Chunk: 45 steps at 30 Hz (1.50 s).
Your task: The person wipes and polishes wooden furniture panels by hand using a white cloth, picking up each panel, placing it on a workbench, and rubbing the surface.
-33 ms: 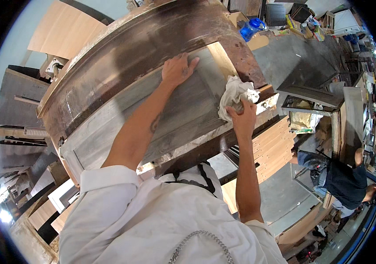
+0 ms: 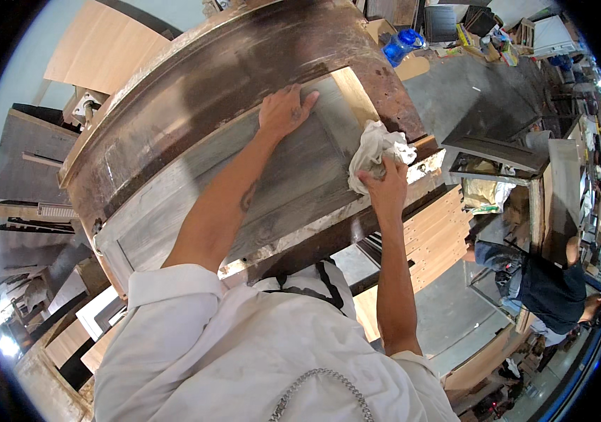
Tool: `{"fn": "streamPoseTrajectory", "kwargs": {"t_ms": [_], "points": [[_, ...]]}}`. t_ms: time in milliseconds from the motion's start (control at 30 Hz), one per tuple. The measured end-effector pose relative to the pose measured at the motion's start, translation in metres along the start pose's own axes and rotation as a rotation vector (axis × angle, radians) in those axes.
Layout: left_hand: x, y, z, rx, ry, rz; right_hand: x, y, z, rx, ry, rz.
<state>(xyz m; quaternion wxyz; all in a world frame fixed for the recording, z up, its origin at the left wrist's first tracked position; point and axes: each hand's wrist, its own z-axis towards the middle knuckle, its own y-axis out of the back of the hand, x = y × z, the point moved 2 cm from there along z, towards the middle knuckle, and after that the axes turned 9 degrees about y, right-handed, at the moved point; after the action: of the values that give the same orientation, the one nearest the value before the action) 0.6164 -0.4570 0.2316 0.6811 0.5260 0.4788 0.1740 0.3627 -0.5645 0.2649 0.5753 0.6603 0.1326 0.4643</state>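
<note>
A grey wood-grain panel door with a recessed middle lies on a worn brown workbench. My left hand rests on the panel's far edge, fingers stretched out and thumb spread, holding nothing. At the panel's right end my right hand grips a crumpled white cloth and presses it on the surface there. Part of that end is hidden under the cloth. Beyond it, a pale bare wood strip runs along the panel's right end.
A blue water jug stands past the bench's far right corner. Light wood boards with drilled holes lie below the bench on the right. Another person in dark clothes bends at the right. Several boards lean at the left.
My right hand and the cloth have shifted very slightly left. My left hand stays in place on the panel.
</note>
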Motion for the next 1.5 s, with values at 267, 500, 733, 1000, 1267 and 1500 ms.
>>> {"fn": "streamPoseTrajectory", "kwargs": {"t_ms": [267,500,733,1000,1267,1500], "points": [[0.001,-0.001,0.0,0.051,0.004,0.02,0.004,-0.014,0.011,0.248,-0.054,-0.108],[0.009,-0.008,-0.001,0.0,-0.055,0.031,-0.008,-0.026,0.008,0.155,-0.085,0.055],[0.003,0.001,0.002,0.07,-0.007,0.019,-0.011,-0.029,0.013,0.047,-0.136,0.229],[0.0,0.004,0.001,0.107,0.023,0.043,-0.013,-0.034,0.003,0.123,0.034,-0.162],[0.007,-0.007,-0.006,-0.016,-0.045,0.032,-0.009,-0.028,0.003,0.149,-0.072,0.152],[-0.007,0.004,0.002,0.13,-0.025,0.036,-0.031,-0.035,0.019,-0.002,-0.102,0.011]]}}
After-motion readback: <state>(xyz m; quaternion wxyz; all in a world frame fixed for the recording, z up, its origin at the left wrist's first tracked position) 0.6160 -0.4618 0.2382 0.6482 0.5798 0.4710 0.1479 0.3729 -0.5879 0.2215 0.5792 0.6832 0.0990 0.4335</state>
